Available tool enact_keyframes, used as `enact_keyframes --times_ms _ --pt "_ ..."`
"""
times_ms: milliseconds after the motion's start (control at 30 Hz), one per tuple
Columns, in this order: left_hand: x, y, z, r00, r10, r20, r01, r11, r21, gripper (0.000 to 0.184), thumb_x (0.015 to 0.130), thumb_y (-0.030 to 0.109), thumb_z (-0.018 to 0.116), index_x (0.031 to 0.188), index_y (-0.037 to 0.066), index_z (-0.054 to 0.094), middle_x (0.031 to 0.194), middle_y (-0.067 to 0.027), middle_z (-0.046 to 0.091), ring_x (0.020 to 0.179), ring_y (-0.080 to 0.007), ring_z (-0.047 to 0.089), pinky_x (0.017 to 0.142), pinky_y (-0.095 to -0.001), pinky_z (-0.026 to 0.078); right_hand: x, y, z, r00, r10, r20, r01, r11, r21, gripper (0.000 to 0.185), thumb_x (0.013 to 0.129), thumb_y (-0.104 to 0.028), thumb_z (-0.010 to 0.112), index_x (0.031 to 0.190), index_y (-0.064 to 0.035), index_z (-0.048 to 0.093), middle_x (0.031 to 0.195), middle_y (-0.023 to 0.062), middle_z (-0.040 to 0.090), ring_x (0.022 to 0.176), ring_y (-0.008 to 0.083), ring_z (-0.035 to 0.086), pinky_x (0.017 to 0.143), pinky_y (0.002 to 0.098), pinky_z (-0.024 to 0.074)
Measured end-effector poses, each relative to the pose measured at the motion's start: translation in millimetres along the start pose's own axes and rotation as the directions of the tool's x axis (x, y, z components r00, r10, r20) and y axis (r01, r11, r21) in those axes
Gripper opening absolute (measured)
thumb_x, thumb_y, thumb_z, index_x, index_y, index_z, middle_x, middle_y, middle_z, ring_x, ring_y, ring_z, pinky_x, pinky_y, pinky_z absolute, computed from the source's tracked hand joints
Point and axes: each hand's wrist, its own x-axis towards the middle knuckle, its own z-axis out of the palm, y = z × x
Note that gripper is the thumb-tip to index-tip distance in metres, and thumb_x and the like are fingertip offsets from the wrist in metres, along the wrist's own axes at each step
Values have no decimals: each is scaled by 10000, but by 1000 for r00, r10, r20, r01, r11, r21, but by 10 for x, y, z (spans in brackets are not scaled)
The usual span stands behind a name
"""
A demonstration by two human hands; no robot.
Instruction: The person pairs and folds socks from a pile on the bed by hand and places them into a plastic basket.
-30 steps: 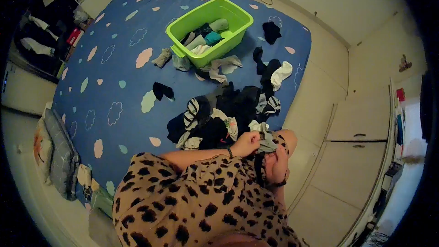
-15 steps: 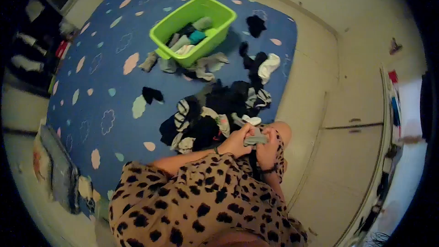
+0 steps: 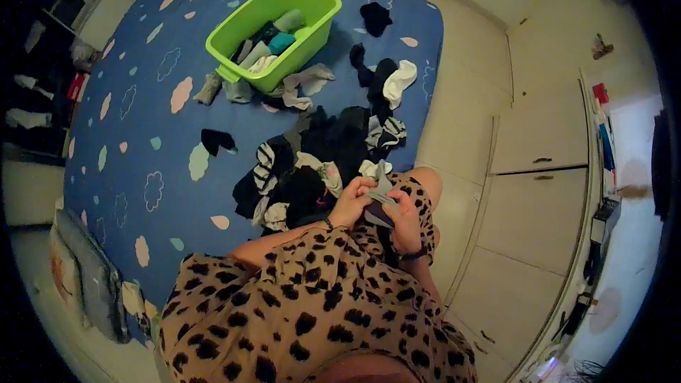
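My left hand [image 3: 352,203] and my right hand [image 3: 403,224] are close together over my lap, both closed on a grey sock [image 3: 381,197] with a darker part hanging below. Just beyond them a heap of black, striped and light socks [image 3: 340,138] lies on the blue bed. Farther off stands a green bin [image 3: 301,50] with rolled grey, teal and dark socks inside. Loose grey socks [image 3: 306,85] lie against its near side. To its right are a white sock [image 3: 399,84] and several black ones.
A small black sock [image 3: 217,142] lies alone on the patterned bed sheet [image 3: 142,149]. Pillows [image 3: 89,269] rest at the left edge. Pale cabinets [image 3: 535,220] stand beyond the floor at the right.
The view has shifted, so bed and bin appear farther left. The grey sock has been turned and spread between my hands, with a dark part now showing below it.
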Motion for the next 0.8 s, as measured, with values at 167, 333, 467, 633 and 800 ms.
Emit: enact_keyframes --times_ms 167,333,467,633,800 --pt "-53 11 -11 994 -49 97 61 990 -126 338 815 23 581 1148 64 541 1016 -39 600 921 -117 557 786 -236 440 -47 -88 103 970 -233 -70 140 769 -624 138 869 -64 611 973 25 599 911 36 614 850 105 559 786 238 449" --pt "-36 -45 -81 946 -201 253 172 976 132 356 787 -36 539 1113 87 468 946 -19 553 840 -89 510 697 -238 428 -2 38 -40 970 -147 -193 33 866 -499 127 906 -93 572 990 0 596 876 17 601 819 86 539 749 231 443" --pt "-70 5 51 974 51 221 -110 958 264 301 794 -30 551 1036 58 395 698 2 449 665 -80 467 585 -251 365 27 69 -74 980 -145 -134 104 956 -274 109 926 -109 560 989 -20 571 856 2 571 780 67 506 705 210 417" --pt "-67 168 64 969 240 63 -245 882 402 282 788 -15 607 1001 56 438 762 -40 579 722 -98 549 639 -260 420 -98 -60 65 999 20 -47 -43 836 -548 98 931 -117 556 970 -27 557 866 2 567 785 71 513 709 215 422" --pt "-63 209 59 953 298 56 -281 800 530 243 783 -45 586 983 39 478 785 -71 582 734 -118 549 658 -265 430 -127 -31 166 951 -304 -53 218 784 -581 86 920 -86 532 971 -19 545 921 18 560 861 83 511 762 228 425"
